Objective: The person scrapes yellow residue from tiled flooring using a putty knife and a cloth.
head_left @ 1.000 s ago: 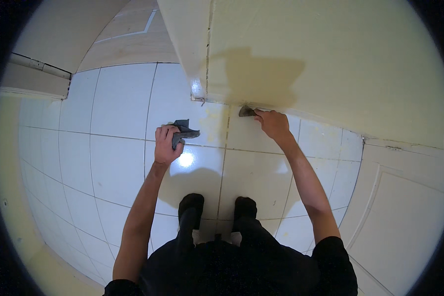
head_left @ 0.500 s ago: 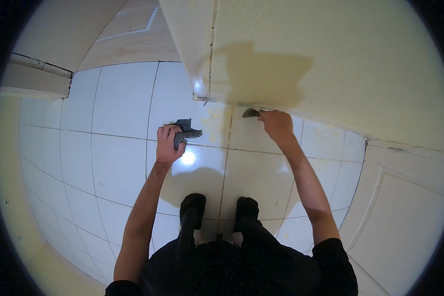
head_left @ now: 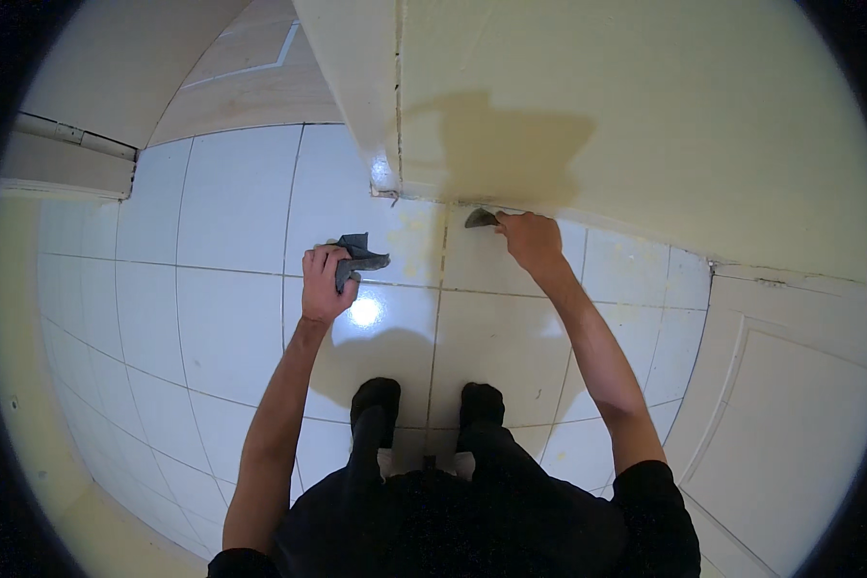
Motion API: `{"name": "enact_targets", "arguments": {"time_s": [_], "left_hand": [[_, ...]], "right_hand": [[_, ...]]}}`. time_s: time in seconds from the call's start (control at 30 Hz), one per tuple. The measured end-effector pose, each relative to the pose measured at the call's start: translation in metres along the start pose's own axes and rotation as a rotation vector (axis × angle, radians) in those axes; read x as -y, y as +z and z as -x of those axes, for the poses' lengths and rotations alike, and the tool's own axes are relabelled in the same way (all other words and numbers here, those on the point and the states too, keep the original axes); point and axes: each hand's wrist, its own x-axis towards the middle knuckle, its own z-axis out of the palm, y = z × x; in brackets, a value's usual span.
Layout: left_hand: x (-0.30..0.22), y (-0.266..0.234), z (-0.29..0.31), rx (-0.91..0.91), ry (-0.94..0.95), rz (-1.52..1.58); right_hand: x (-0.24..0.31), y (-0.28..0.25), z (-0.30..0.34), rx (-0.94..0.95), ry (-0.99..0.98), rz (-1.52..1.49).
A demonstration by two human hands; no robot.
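Observation:
My left hand [head_left: 326, 281] is closed around a crumpled dark grey cloth [head_left: 360, 260], whose folds stick out to the right over the white floor tiles. In my right hand [head_left: 533, 239] is a scraper [head_left: 480, 219] with a wide, dull metal blade; its handle is hidden in my fist. The blade points left, low by the foot of the yellowish wall; I cannot tell whether it touches the tile. Pale yellow stains [head_left: 409, 241] mark the tile between the cloth and the blade.
The yellowish wall [head_left: 665, 116] runs along the far side, with its corner [head_left: 385, 193] ahead of me. A panelled door [head_left: 790, 405] stands at the right. White tiles [head_left: 231, 318] stretch to the left. My dark-shod feet [head_left: 376, 400] are below my hands.
The view has shifted slightly. The scraper and my right hand appear a little further left; my left hand keeps its grip on the cloth in nearly the same place.

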Motion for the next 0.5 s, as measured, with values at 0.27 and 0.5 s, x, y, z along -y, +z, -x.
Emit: {"name": "enact_targets", "arguments": {"time_s": [0.27, 0.5], "left_hand": [[-0.002, 0.000, -0.003, 0.008, 0.009, 0.009], [-0.005, 0.002, -0.006, -0.019, 0.010, 0.003]], "right_hand": [[-0.006, 0.010, -0.009, -0.086, -0.017, -0.067], [-0.002, 0.008, -0.011, -0.044, -0.014, 0.041]]}}
